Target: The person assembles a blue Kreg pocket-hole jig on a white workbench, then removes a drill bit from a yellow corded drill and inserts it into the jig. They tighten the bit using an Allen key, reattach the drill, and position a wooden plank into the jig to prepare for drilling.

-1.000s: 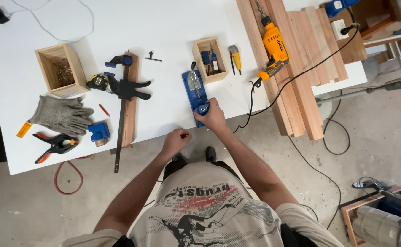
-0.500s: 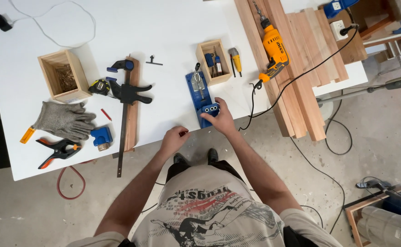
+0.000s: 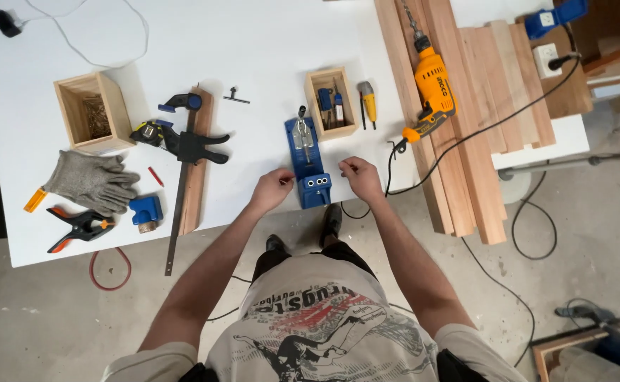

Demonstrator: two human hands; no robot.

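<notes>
A blue drilling jig (image 3: 308,164) with a clamp lever on top lies on the white table (image 3: 267,42), close to its front edge. My left hand (image 3: 271,189) sits at the jig's left side, fingers curled, thumb against its edge; whether it grips the jig is unclear. My right hand (image 3: 359,177) is just to the right of the jig, a small gap away, fingers curled around nothing visible.
A small wooden box (image 3: 329,102) of bits stands behind the jig, an orange drill (image 3: 430,88) lies on stacked planks (image 3: 465,163) to the right. On the left are a bar clamp (image 3: 182,152) on a board, grey gloves (image 3: 90,182), a spring clamp (image 3: 80,226) and a second wooden box (image 3: 87,113).
My right hand has come off the jig's front end and shifted right. My left hand has moved forward from the table edge to the jig's left side.
</notes>
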